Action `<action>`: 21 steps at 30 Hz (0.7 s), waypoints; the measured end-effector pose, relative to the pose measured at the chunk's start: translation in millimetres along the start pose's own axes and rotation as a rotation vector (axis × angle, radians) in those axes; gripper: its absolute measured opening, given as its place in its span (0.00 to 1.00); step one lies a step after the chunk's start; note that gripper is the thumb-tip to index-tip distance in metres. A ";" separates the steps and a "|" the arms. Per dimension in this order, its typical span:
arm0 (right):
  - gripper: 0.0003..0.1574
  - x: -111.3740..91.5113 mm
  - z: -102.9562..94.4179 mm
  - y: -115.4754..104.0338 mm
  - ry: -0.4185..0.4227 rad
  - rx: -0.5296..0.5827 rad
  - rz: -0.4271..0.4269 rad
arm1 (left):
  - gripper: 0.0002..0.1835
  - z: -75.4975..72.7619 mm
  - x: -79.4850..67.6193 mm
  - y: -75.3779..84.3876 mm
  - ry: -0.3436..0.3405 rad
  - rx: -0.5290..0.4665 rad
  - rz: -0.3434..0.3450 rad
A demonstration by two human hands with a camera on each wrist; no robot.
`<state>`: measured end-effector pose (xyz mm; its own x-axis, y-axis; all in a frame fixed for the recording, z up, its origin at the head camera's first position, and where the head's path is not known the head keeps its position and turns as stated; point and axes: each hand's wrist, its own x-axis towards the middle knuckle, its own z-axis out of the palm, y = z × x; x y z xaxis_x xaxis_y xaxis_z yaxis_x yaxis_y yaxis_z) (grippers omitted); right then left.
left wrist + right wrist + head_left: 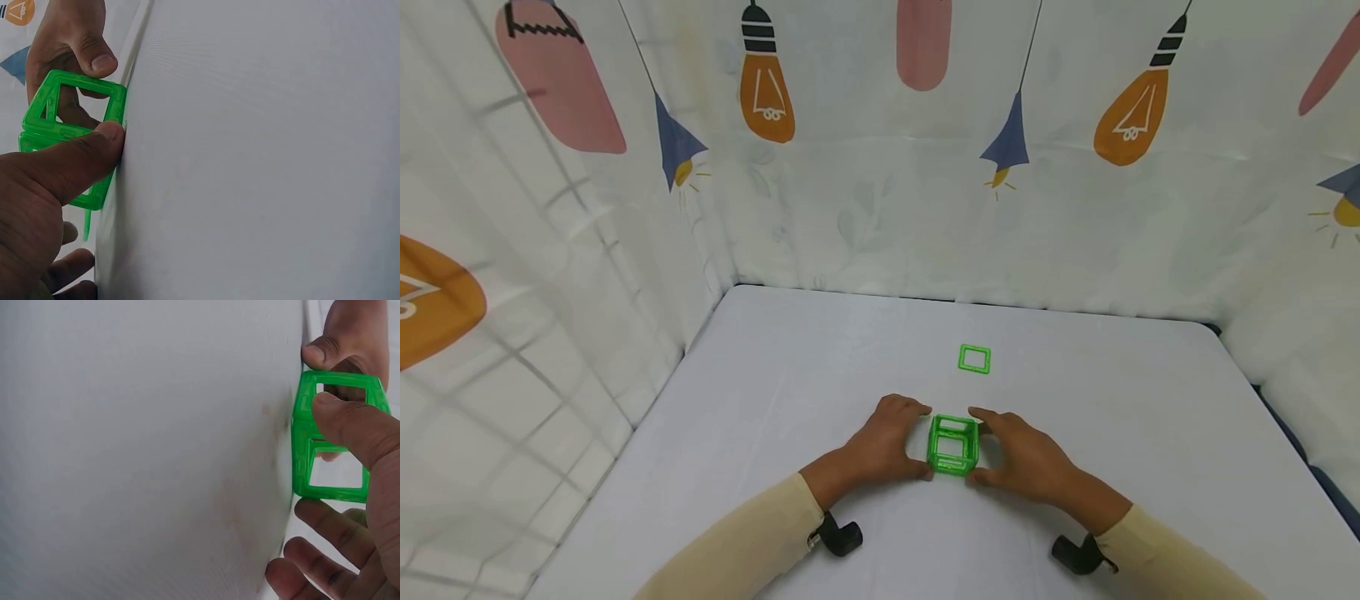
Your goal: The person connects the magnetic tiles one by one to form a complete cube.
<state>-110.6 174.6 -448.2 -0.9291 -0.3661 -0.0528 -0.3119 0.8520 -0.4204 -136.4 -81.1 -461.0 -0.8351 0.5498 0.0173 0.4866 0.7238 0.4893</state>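
A small open cube (951,457) of green see-through plastic square frames, like magnetic building tiles, sits on the white table between the hands. My left hand (883,443) holds its left side, with the thumb at the near corner and the fingers at the far one. On the opposite side my right hand (1030,458) grips the cube, thumb in front and index finger behind. Both thumbs lie across the green bars in the wrist views. A single green square tile (974,370) lies flat farther back, apart from the cube.
The white table (820,350) reaches back to a pale curtain (880,217) printed with lamps and bulbs. More curtain hangs along the left and right sides. Each wrist carries a small black camera (841,536) on a strap.
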 end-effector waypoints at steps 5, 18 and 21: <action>0.63 2.7 -3.0 1.1 -0.021 0.011 -0.018 | 0.41 -1.8 2.0 -0.6 -0.050 0.023 -0.040; 0.59 25.7 -35.8 30.3 -0.031 0.058 -0.052 | 0.39 -5.2 4.2 -1.2 -0.070 0.032 -0.035; 0.58 34.6 -40.5 37.9 -0.002 0.080 -0.038 | 0.40 -4.9 4.2 -1.8 -0.071 0.036 -0.031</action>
<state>-162.6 209.4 -429.3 -0.9164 -0.3986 -0.0366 -0.3302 0.8046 -0.4936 -142.1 -82.1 -457.6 -0.8302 0.5542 -0.0603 0.4705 0.7546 0.4574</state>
